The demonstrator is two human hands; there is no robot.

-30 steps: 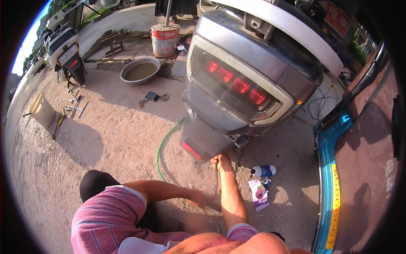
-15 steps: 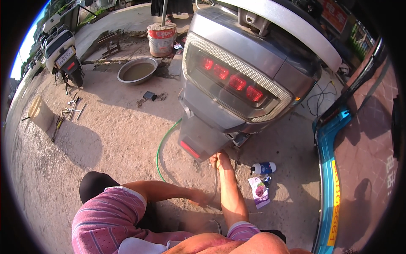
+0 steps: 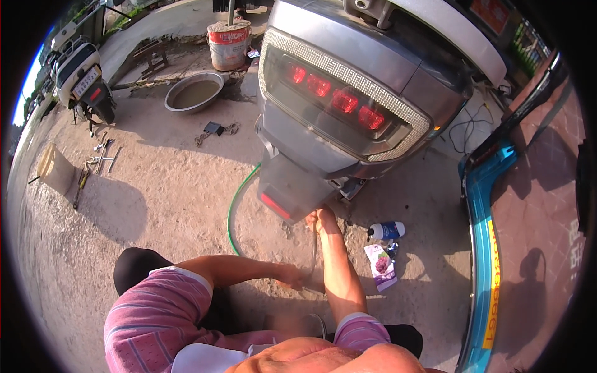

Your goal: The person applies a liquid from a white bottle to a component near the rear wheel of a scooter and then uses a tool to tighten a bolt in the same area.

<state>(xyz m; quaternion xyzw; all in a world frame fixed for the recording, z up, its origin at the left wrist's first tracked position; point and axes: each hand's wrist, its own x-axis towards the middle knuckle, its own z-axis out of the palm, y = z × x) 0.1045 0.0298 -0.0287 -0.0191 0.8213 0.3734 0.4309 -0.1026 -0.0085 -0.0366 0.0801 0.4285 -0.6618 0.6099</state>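
Note:
In front of me is the tail of a grey scooter (image 3: 348, 146), with a row of red lights and a dusty rear mudguard (image 3: 289, 186). Just under the mudguard's lower edge, my right hand (image 3: 319, 219) is closed around the upper part of a thin, dull-coloured tube (image 3: 315, 245). This tube hangs in a curve toward my left hand (image 3: 290, 275), which is low over the ground, its fingers blurred and in shade. Whether it grips the tube is unclear. A green hose (image 3: 232, 211) arcs across the ground to the left of the mudguard.
Right of my right forearm lie a white-and-blue bottle (image 3: 386, 230) and a purple-and-white packet (image 3: 380, 267). Farther left are a metal basin (image 3: 176, 110), a red-and-white bucket (image 3: 228, 48), a pale bucket (image 3: 56, 168) and a cross wrench (image 3: 107, 158). A blue frame (image 3: 480, 205) borders the right side.
The view has shifted a little, so the scene sits higher in the picture. My right hand stays under the mudguard on the tube, and my left hand remains near its lower part.

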